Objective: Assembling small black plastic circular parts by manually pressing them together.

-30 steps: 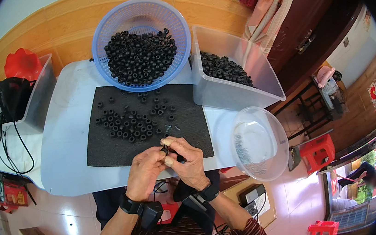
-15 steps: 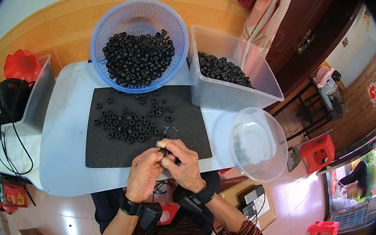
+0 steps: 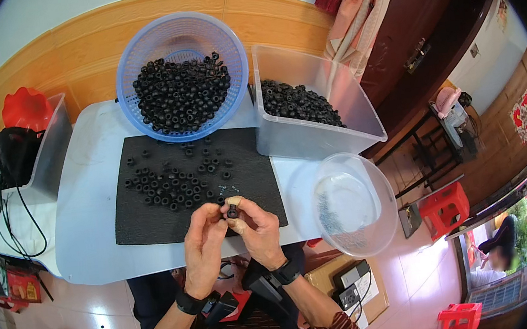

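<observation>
Over the near edge of a black mat (image 3: 243,160), my two hands meet at the fingertips. A small black ring-shaped part (image 3: 232,213) is pinched in my right hand (image 3: 259,227), its round hole facing up toward me. My left hand (image 3: 205,236) is closed beside it, fingertips nearly touching the part; what they pinch, if anything, is too small to make out. Many similar loose black parts (image 3: 172,186) lie on the mat just beyond my hands. A few tiny silvery pieces (image 3: 229,188) are on the mat near my right fingertips.
A blue sieve basket (image 3: 241,69) heaped with black parts stands behind the mat. Right of it is a clear bin (image 3: 319,142) of small black pieces. A round clear tub (image 3: 382,209) holding tiny silvery pieces sits at the white table's (image 3: 90,236) right edge. Cables (image 3: 29,217) hang at left.
My hands have opened apart slightly, and the black part now shows in my right fingers. The whole view has shifted a little, with table and containers lower and further left.
</observation>
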`<act>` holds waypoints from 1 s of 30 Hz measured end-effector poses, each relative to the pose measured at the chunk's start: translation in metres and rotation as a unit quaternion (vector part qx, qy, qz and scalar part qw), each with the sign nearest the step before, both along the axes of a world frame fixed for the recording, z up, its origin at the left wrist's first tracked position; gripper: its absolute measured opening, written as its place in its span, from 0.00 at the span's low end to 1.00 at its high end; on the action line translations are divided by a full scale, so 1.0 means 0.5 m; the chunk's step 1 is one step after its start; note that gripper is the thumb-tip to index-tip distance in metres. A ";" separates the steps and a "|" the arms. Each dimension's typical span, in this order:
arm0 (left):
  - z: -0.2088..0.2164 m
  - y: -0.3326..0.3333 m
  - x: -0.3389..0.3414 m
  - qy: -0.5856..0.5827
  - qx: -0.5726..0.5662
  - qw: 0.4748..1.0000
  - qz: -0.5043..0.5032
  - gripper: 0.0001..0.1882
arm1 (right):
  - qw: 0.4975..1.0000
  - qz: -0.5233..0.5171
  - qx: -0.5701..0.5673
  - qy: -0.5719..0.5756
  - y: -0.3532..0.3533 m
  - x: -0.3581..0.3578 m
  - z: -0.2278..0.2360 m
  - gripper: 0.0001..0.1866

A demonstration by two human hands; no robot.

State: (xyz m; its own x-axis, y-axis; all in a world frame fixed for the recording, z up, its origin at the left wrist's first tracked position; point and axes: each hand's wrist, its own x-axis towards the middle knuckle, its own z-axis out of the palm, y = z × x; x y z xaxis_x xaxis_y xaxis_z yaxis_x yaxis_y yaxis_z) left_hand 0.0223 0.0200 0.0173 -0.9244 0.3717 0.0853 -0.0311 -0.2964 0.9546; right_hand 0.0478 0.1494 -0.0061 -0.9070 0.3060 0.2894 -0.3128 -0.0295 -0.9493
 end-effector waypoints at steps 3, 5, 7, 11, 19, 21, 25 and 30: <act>-0.001 0.023 -0.007 0.029 -0.008 0.999 -0.014 0.20 | 1.000 0.018 0.013 -0.009 0.006 0.002 -0.006 0.19; 0.007 0.041 -0.012 0.058 -0.036 0.996 -0.055 0.26 | 0.999 0.004 0.035 -0.027 0.010 0.005 -0.011 0.18; -0.004 0.050 -0.013 0.093 -0.060 0.993 -0.052 0.25 | 0.999 -0.022 0.023 -0.018 0.007 0.004 -0.012 0.18; -0.007 0.058 -0.012 0.131 -0.089 0.986 -0.047 0.23 | 0.998 -0.059 0.004 -0.012 0.004 0.005 -0.007 0.17; -0.010 0.053 -0.006 0.123 -0.112 0.986 -0.025 0.22 | 0.996 -0.085 0.008 -0.016 -0.005 0.011 -0.009 0.14; 0.001 0.054 -0.014 0.101 -0.079 0.991 -0.044 0.21 | 0.996 -0.085 0.007 -0.011 -0.006 0.002 0.001 0.13; -0.012 0.052 0.005 0.138 -0.067 0.987 0.040 0.20 | 0.995 -0.083 0.023 0.051 -0.005 -0.006 0.004 0.17; 0.007 0.023 -0.010 0.032 -0.040 0.998 -0.046 0.13 | 0.989 -0.059 0.088 0.099 -0.002 -0.006 0.002 0.22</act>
